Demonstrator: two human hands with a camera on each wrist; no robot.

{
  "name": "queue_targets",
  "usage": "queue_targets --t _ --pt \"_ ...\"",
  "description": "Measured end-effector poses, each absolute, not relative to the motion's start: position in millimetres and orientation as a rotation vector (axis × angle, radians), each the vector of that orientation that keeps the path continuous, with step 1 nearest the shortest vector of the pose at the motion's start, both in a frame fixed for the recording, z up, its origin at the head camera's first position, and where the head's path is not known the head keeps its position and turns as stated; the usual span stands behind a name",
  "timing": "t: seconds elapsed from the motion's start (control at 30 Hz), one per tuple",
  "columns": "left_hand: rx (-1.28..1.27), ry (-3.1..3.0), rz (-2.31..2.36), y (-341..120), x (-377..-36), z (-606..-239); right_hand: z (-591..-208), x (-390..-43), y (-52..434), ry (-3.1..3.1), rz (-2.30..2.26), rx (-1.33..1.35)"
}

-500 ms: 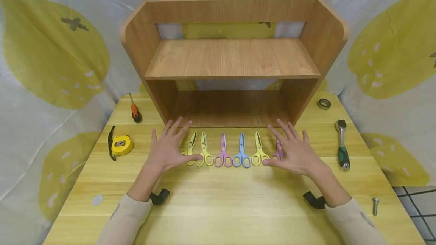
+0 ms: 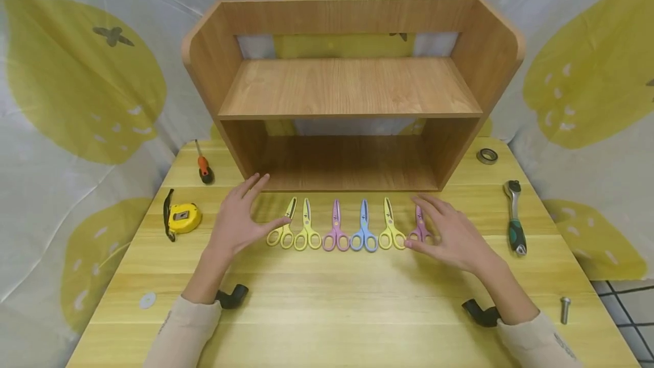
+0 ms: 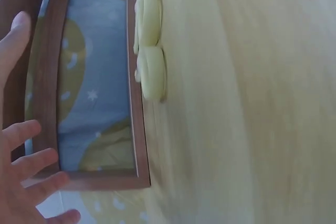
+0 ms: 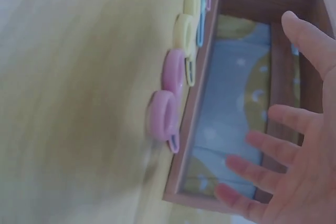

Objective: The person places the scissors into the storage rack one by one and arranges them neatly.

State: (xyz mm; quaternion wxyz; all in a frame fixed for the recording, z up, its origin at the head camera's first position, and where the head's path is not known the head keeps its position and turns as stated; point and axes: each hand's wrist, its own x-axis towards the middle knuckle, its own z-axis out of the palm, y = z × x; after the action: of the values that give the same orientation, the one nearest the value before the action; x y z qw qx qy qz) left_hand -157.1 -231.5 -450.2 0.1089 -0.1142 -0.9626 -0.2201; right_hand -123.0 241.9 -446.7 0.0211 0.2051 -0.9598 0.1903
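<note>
Several scissors lie side by side on the table, blades toward the shelf: yellow scissors (image 2: 307, 224) and another yellow pair at the left, then purple scissors (image 2: 335, 225), blue scissors (image 2: 364, 224), a third yellow pair (image 2: 389, 222) and purple scissors (image 2: 420, 221) at the right end. My left hand (image 2: 232, 225) hovers at the left end with fingers extended, its thumb overlapping the leftmost pair in the head view. Over the right end hovers my right hand (image 2: 452, 238), fingers loosely extended, partly covering the last purple pair. Both wrist views show each palm holding nothing.
A wooden two-tier shelf (image 2: 347, 90) stands behind the row. To the left lie a screwdriver (image 2: 204, 169), a yellow tape measure (image 2: 185, 218) and a flat washer (image 2: 147, 300). On the right are a bearing ring (image 2: 480, 157), a ratchet wrench (image 2: 517, 236) and a bolt (image 2: 564, 311).
My left hand has shifted left, uncovering more of the leftmost scissors. The right hand has moved slightly right and toward me. Fingers on both are less spread. The scissors stay put.
</note>
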Motion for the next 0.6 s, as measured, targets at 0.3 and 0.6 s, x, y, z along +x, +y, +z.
queue_targets --t 0.3,0.6 --pt "-0.166 -2.625 -0.948 -253 -167 -455 -459 -113 253 -2.993 0.762 0.562" --pt "-0.03 -2.41 -1.41 -265 -182 -454 -473 -109 261 -2.966 0.969 0.473"
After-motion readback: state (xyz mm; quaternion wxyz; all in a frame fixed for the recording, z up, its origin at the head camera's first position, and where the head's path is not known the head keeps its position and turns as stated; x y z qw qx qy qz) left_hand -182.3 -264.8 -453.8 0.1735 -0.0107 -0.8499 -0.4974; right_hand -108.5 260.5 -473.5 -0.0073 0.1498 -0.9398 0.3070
